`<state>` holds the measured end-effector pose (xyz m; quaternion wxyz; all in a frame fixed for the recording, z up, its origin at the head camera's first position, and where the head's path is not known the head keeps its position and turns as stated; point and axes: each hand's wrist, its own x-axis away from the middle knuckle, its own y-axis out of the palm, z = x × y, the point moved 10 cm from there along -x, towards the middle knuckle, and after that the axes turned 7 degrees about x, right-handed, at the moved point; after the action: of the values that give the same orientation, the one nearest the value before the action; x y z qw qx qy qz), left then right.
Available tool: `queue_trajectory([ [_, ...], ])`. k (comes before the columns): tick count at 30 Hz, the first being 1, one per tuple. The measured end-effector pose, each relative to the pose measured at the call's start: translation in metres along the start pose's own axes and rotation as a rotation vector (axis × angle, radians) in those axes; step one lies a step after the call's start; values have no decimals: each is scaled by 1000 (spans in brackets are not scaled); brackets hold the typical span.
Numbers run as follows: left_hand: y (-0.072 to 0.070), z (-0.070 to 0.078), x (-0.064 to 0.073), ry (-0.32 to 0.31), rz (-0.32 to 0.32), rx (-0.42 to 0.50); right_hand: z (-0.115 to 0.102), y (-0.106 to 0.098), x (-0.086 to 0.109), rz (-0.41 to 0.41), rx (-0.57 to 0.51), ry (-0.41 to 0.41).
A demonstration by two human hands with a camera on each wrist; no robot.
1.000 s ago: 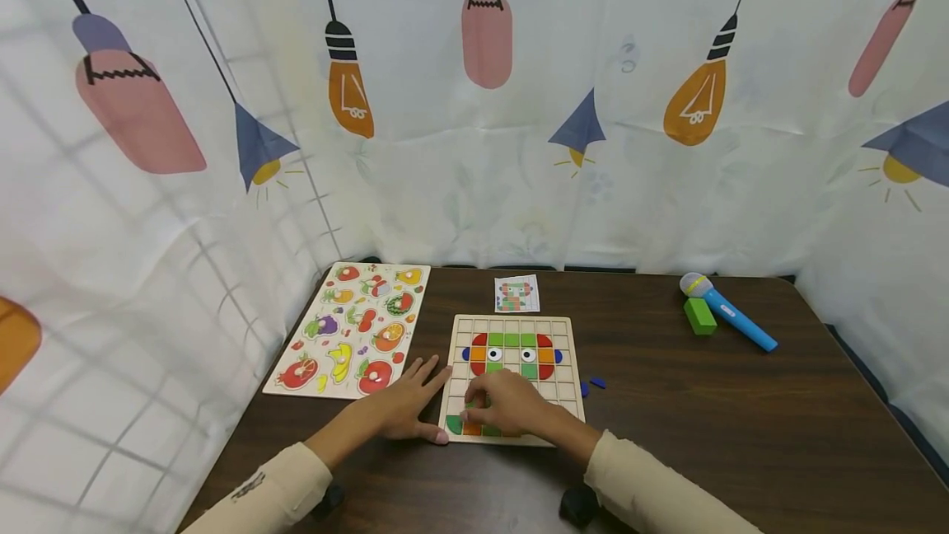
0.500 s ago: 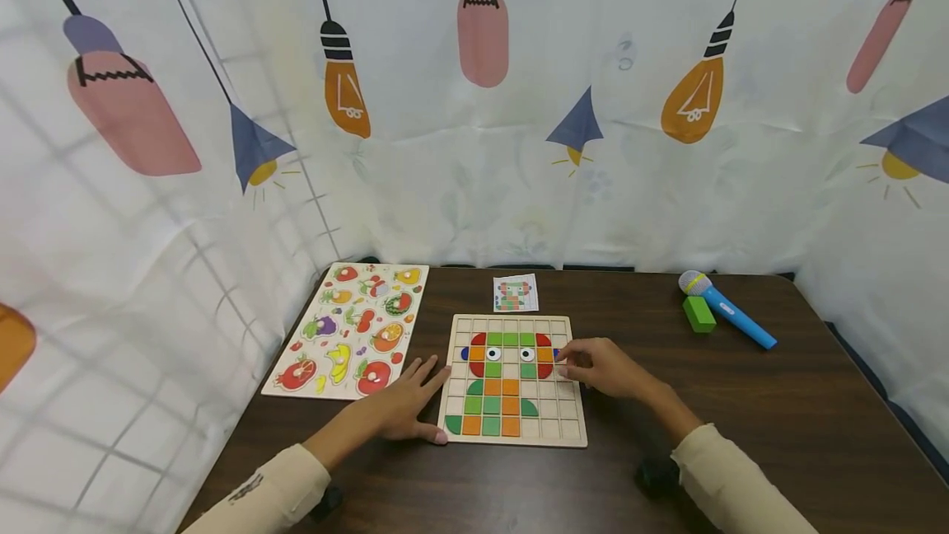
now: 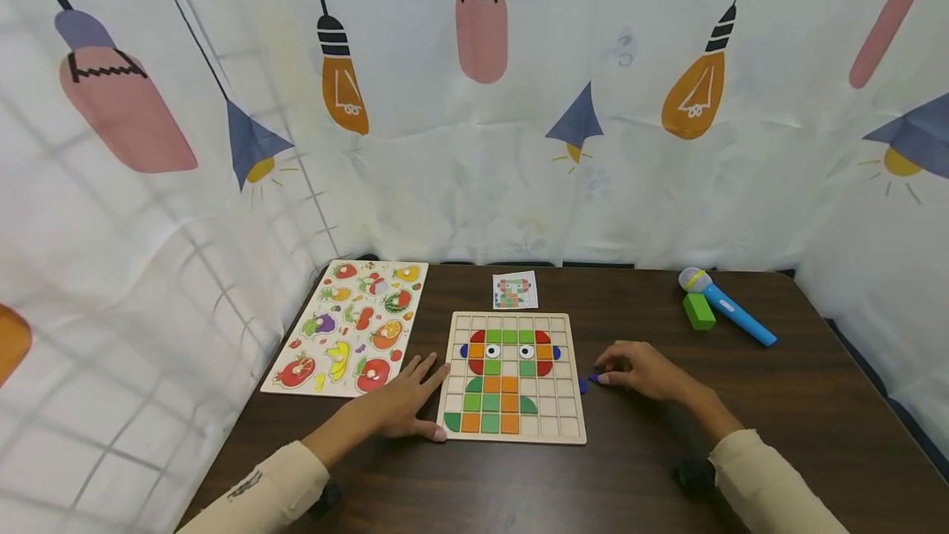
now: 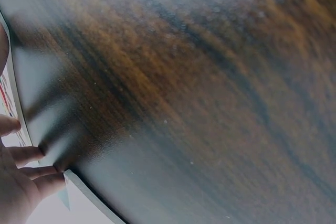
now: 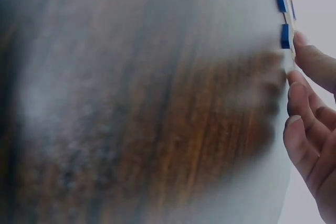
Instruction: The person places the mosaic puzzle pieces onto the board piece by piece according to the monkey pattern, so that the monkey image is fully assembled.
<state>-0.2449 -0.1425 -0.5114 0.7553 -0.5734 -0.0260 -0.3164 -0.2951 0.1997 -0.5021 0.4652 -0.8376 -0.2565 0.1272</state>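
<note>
My left hand (image 3: pixel 408 398) lies with fingers spread at the left edge of a wooden grid board (image 3: pixel 552 431), its fingertips and thumb right at the rim. Colored tiles on the board make a figure with two round eyes, red corners, blue ends, green and orange squares, and green quarter-circles. Beyond the board's right side, my right hand (image 3: pixel 645 369) is low over the table, thumb and fingertips at a small blue piece (image 3: pixel 594 378). In the right wrist view, a gap shows between the thumb (image 5: pixel 315 64) and fingers. A second blue piece (image 3: pixel 582 386) lies against the board's edge.
Left of the board lies a fruit puzzle board (image 3: pixel 348 332). A small pattern card (image 3: pixel 515 290) is behind the grid board. At the back right, a green block (image 3: pixel 698 311) is next to a blue toy microphone (image 3: pixel 730 307). A printed curtain (image 3: pixel 474 171) surrounds the dark wooden table (image 3: pixel 511 484).
My right hand has moved from the board's lower part to its upper right edge, then right and down to the loose blue piece. The left hand has stayed at the board's left edge.
</note>
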Motion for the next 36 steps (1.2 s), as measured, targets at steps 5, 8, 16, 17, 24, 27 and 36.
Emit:
queue_trajectory([
  [5,-1,1,1,2,4,3,-8,-1,-1,7,31,-29],
  [8,-2,2,1,8,10,5,-9,0,-2,-2,68,-7],
  [16,-3,2,0,10,13,-6,-15,6,-3,-51,86,-8],
  [17,-3,2,0,12,13,-7,-15,6,-3,-62,94,-12],
  [24,-1,2,-1,17,12,-3,-19,9,0,-77,106,-36],
  [27,0,1,-2,14,12,-7,-25,11,0,-82,77,-55],
  [36,0,1,-1,32,18,-1,-65,25,-20,-105,-100,-85],
])
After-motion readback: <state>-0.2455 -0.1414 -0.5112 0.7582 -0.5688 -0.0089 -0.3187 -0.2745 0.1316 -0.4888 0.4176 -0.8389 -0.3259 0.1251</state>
